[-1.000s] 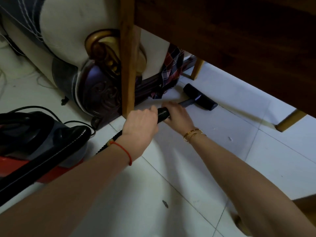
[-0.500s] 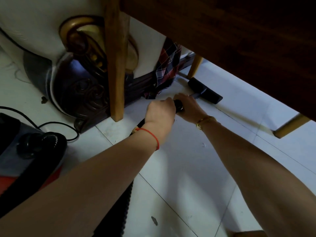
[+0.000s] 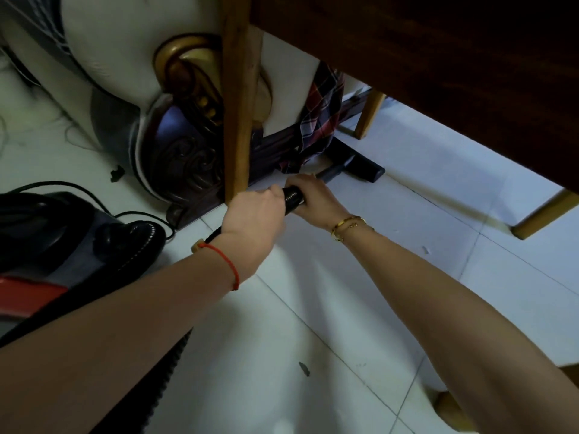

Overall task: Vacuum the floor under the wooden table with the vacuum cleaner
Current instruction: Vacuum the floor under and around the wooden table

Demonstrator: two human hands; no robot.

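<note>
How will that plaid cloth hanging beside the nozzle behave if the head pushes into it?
The plaid cloth hangs in loose folds, so it is probably floppy and light. Its lower edge drapes right by the nozzle, so it would likely bunch up or get sucked in rather than slide aside.

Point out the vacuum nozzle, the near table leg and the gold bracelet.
vacuum nozzle [image 3: 360, 166], head view, top of the black floor head
table leg [image 3: 239, 120], head view, mid-shaft
gold bracelet [image 3: 347, 226], head view, band on the right wrist
</note>
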